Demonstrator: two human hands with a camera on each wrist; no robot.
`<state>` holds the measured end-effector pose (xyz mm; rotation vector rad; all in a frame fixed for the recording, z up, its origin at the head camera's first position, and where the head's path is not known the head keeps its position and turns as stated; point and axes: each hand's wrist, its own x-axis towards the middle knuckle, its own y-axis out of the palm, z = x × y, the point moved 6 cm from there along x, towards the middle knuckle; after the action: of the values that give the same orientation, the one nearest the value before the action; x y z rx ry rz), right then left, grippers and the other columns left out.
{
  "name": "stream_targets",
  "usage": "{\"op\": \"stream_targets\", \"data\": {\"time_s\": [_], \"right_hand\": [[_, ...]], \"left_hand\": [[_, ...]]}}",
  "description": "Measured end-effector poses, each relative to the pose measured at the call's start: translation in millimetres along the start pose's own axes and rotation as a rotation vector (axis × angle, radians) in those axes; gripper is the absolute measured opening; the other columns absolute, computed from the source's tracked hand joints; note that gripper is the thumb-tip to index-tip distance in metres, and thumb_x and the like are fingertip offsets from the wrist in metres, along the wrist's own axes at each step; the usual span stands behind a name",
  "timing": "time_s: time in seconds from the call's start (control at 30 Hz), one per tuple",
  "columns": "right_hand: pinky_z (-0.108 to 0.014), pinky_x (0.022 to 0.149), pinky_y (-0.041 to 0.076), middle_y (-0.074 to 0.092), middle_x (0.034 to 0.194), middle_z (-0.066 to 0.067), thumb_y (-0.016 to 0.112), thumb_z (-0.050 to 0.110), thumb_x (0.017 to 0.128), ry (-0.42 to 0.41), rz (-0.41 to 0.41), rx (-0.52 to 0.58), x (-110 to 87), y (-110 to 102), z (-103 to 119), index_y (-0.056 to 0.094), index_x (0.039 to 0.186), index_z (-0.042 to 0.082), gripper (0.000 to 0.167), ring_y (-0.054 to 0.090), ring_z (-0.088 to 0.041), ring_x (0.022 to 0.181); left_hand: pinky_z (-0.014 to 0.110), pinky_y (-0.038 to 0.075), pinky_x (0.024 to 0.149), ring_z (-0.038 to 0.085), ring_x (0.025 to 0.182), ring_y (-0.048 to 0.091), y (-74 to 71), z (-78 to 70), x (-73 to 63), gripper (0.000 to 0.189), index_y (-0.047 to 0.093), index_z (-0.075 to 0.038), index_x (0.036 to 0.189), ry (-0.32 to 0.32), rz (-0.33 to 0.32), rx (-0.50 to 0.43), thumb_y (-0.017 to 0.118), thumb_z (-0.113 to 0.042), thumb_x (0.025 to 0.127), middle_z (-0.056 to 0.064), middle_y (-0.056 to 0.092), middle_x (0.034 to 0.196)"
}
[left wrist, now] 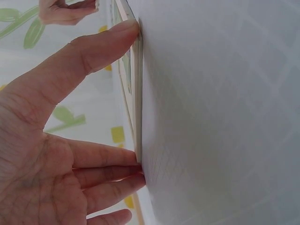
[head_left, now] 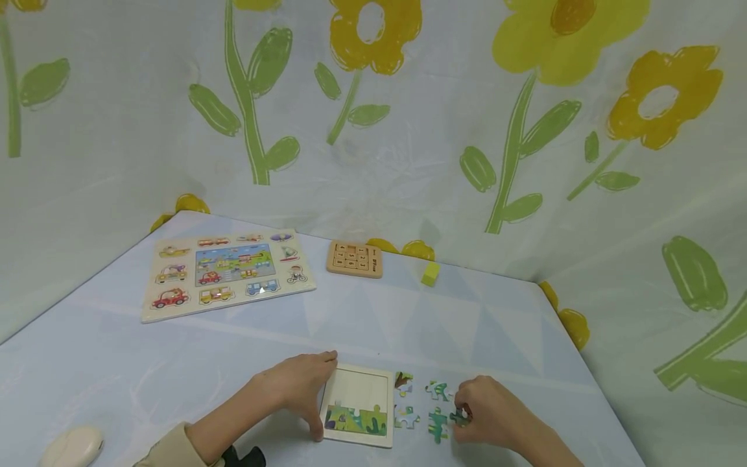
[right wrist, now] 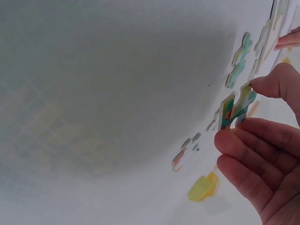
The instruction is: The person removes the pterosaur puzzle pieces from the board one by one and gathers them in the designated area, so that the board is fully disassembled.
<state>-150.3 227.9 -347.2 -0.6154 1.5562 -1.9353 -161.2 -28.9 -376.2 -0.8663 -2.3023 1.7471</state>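
Note:
A square wooden puzzle tray (head_left: 357, 439) lies flat, its near part filled with green jigsaw pieces (head_left: 357, 421) and its far part showing bare wood. My left hand (head_left: 297, 387) spans the tray's left side, thumb at the near corner and fingertips at the far one. In the left wrist view, the thumb (left wrist: 110, 44) and fingers are fairly straight against the tray's edge. Right of the tray, my right hand (head_left: 489, 412) pinches a green jigsaw piece (right wrist: 227, 111) between thumb and fingers. Several loose pieces, including a green one (head_left: 438, 425), lie between tray and right hand.
Behind are a vehicle picture puzzle board (head_left: 227, 301), a wooden number slide puzzle (head_left: 354, 259) and a small yellow-green block (head_left: 430, 274). A white rounded object (head_left: 72, 447) sits at the near left. Flower-patterned cloth (head_left: 408, 162) hangs beyond the table's edges.

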Motion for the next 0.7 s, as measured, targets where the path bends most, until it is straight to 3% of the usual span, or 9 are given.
{"op": "stream_targets", "data": {"time_s": [0.27, 0.7], "right_hand": [[-0.012, 0.047, 0.02, 0.027, 0.054, 0.018, 0.071, 0.013, 0.066, 0.074, 0.041, -0.013, -4.2, 5.1, -7.3, 0.044, 0.05, 0.018, 0.031, 0.021, 0.005, 0.051], [-0.011, 0.046, 0.021, 0.028, 0.054, 0.018, 0.074, 0.015, 0.066, 0.09, 0.05, 0.026, -7.6, 10.5, -10.7, 0.047, 0.051, 0.017, 0.032, 0.024, 0.005, 0.05]], "left_hand": [[0.041, 0.041, 0.111, 0.028, 0.133, 0.047, -1.2, -1.3, -1.2, 0.104, 0.049, 0.001, 0.136, 0.01, -0.011, 0.003, 0.094, -0.041, 0.051, 0.013, 0.045, 0.147], [0.042, 0.041, 0.111, 0.029, 0.134, 0.046, 0.0, 0.1, -0.4, 0.107, 0.047, 0.001, 0.138, 0.012, -0.002, -0.001, 0.093, -0.042, 0.052, 0.013, 0.044, 0.148]]}}
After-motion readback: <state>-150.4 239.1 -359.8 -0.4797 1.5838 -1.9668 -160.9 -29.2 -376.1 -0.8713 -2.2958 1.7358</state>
